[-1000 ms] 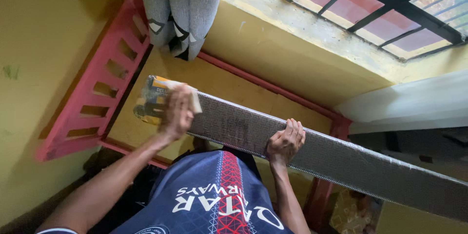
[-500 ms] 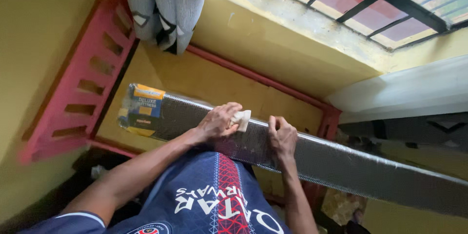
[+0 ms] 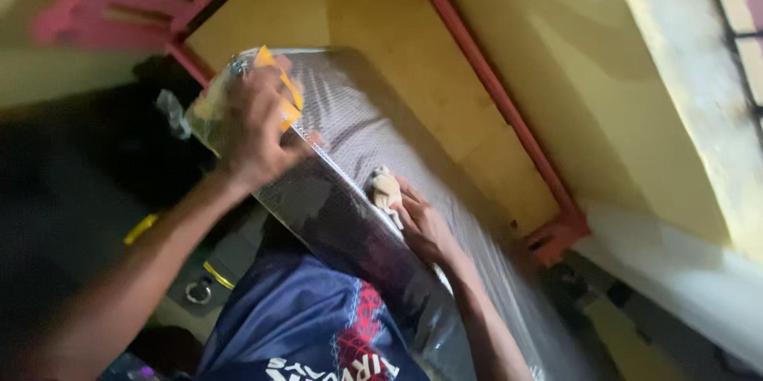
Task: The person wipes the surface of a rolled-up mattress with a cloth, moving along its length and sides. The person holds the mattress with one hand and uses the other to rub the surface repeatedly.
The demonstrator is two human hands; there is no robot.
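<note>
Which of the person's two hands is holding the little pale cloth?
The right hand: it presses the small pale cloth onto the grey plastic-wrapped mattress. The left hand instead grips the mattress's yellow-labelled end.

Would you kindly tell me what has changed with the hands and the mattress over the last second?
The left hand moved back to the labelled end of the plastic-wrapped mattress and gripped it. The pale cloth passed to the right hand, now pressing it on the mattress face. The mattress still lies over the pink bed frame.
</note>
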